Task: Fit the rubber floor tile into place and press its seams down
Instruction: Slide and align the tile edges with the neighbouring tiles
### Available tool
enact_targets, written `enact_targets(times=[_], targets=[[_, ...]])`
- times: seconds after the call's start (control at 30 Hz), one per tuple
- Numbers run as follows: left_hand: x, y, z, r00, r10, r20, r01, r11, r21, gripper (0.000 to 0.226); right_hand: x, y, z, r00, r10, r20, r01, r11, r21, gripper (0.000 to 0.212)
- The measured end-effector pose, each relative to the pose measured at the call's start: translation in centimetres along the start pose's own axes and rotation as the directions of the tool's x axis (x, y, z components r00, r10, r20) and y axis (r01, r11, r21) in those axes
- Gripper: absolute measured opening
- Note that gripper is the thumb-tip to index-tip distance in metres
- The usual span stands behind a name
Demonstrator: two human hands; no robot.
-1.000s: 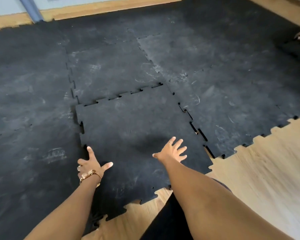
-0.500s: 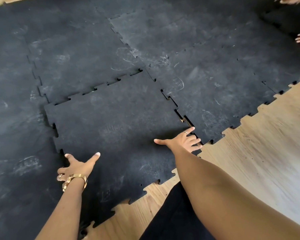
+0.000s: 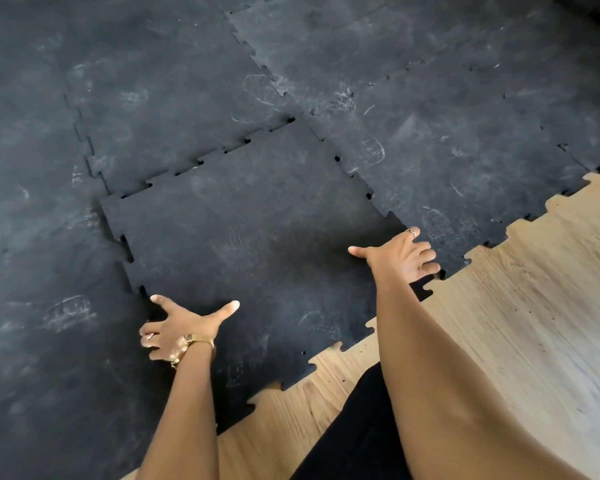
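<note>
The rubber floor tile is seen as matt black, finely grained, with pale chalky scuffs. The laid tiles at twelve o'clock show the same dull finish. Light wood flooring with visible grain, faintly sheened, is seen at four o'clock.

The rubber floor tile lies on the wooden floor, laid tiles behind and on both sides. The left hand rests at its left edge, the right hand at its right corner.
</note>
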State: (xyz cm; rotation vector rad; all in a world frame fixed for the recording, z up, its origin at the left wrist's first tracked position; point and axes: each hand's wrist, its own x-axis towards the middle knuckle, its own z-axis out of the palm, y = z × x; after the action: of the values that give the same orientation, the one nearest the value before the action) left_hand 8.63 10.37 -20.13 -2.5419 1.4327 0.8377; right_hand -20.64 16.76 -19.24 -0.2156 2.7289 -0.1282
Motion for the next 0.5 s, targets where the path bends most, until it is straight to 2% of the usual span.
enact_targets(times=[0.27, 0.5], targets=[[0.1, -0.2, 0.4, 0.997, 0.015, 0.073, -0.017, 0.999, 0.029, 0.154, -0.7, -0.3, 1.5, 0.995, -0.001, 0.103, 0.001, 1.0, 0.003, 0.12], [-0.5, -1.1, 2.4, 0.998, 0.031, -0.061, -0.035, 0.998, -0.058, 0.145, -0.8, 0.2, 1.0, 0.992, -0.122, 0.033, 0.126, 0.976, -0.18, 0.128]])
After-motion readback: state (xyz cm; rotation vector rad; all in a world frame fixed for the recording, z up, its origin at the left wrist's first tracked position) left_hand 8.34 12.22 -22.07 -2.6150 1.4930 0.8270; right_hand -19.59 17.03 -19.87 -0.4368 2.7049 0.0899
